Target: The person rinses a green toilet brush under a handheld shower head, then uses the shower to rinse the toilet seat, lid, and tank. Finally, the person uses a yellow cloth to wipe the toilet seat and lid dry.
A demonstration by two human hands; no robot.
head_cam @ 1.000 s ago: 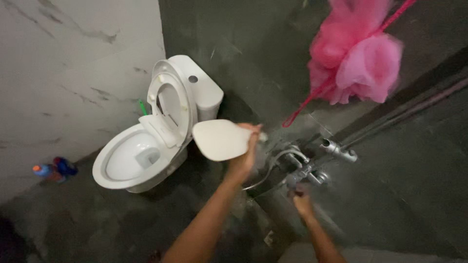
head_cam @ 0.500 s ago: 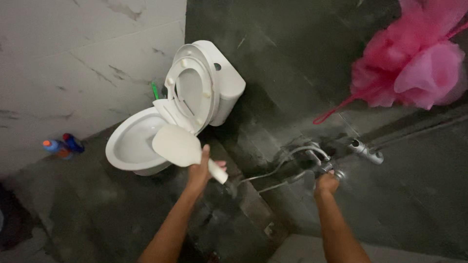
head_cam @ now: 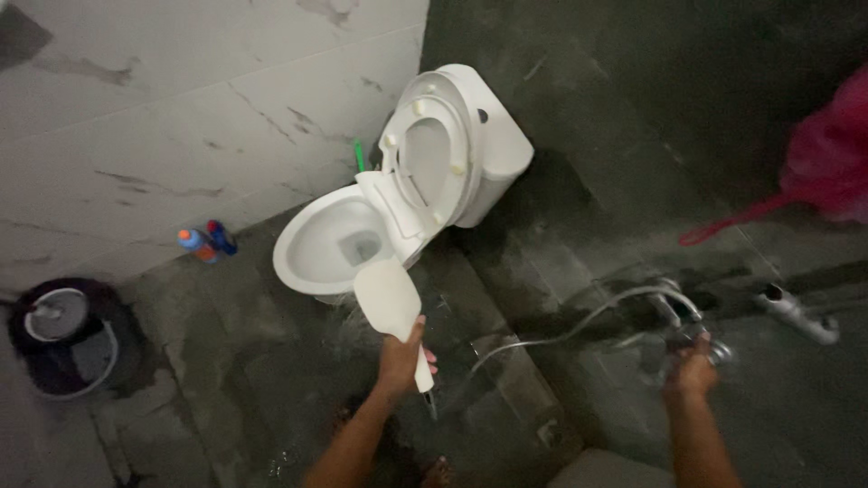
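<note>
1. Gripping the white handle of a handheld shower head (head_cam: 391, 300), the left hand (head_cam: 401, 354) is closed around it over the dark wet floor (head_cam: 271, 380), with the broad white face tilted up towards the toilet
2. The head's upper edge lies just at the front rim of the open toilet bowl (head_cam: 334, 248); whether the two touch cannot be told
3. A thin grey hose (head_cam: 579, 327) runs from below the handle across the floor and up to the wall fittings on the right
4. The right hand (head_cam: 694, 370) is closed on a chrome tap valve (head_cam: 714, 348) against the dark wall; its fingers are partly blurred
5. Beside it a second chrome spout (head_cam: 800, 314) sticks out to the right, near but apart
6. The toilet seat and lid (head_cam: 434, 163) stand raised against the cistern, by the corner where the white marble wall meets the dark wall
7. Open floor lies left of the left forearm, reaching to a blue and orange bottle (head_cam: 204, 242) at the foot of the marble wall and a dark bucket (head_cam: 68, 339) near the left edge
8. A pink mesh sponge (head_cam: 832, 163) hangs at the right edge, well above the taps
</note>
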